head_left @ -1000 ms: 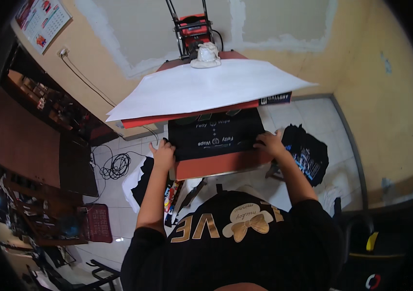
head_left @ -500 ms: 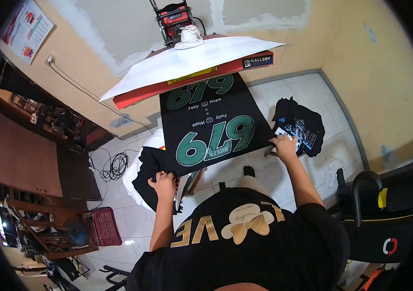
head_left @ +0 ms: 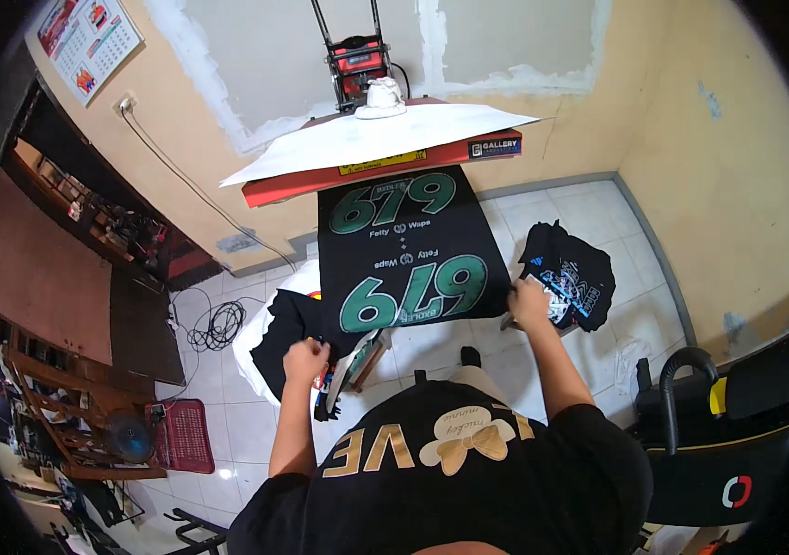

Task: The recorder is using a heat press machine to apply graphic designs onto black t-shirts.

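Observation:
A black fabric panel (head_left: 400, 215) with large green numerals printed at both ends lies stretched out below the raised red plate (head_left: 320, 182) of a heat press. My left hand (head_left: 305, 359) is closed, its fingers pinching the panel's near left corner. At the near right corner, my right hand (head_left: 531, 303) grips the panel's edge with curled fingers. Dark cloth (head_left: 276, 338) bunches up beside my left hand. Just right of my right hand, a pile of black printed shirts (head_left: 572, 275) rests on a support that is mostly hidden.
A white sheet (head_left: 394, 134) covers the press top, with a bundled white cloth (head_left: 381, 98) on it. Black cable (head_left: 217, 324) coils on the tiled floor at left, near a red plastic basket (head_left: 183, 435). A black padded seat (head_left: 723, 476) stands at lower right.
My left hand's spread fingers have closed on the panel's corner. The right hand's fingers have curled in. More of the panel's far print shows, and the whole view has shifted.

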Action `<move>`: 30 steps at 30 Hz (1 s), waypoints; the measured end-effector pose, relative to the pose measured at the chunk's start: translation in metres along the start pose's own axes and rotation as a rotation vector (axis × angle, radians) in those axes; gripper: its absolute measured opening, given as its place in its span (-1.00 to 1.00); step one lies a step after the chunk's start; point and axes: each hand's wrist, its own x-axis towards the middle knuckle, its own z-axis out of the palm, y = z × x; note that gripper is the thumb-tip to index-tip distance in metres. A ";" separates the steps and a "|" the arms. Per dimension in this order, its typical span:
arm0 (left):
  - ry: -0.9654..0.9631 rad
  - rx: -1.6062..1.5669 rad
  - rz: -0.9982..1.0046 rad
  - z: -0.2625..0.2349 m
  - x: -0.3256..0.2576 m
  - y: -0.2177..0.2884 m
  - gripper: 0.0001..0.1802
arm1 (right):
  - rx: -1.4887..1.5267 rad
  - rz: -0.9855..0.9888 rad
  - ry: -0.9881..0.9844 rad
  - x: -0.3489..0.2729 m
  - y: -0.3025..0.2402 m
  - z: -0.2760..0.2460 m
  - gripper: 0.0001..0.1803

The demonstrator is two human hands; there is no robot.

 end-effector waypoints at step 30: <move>0.114 0.222 0.398 0.048 0.017 0.078 -0.40 | 0.183 -0.545 0.851 0.055 -0.205 -0.207 -0.65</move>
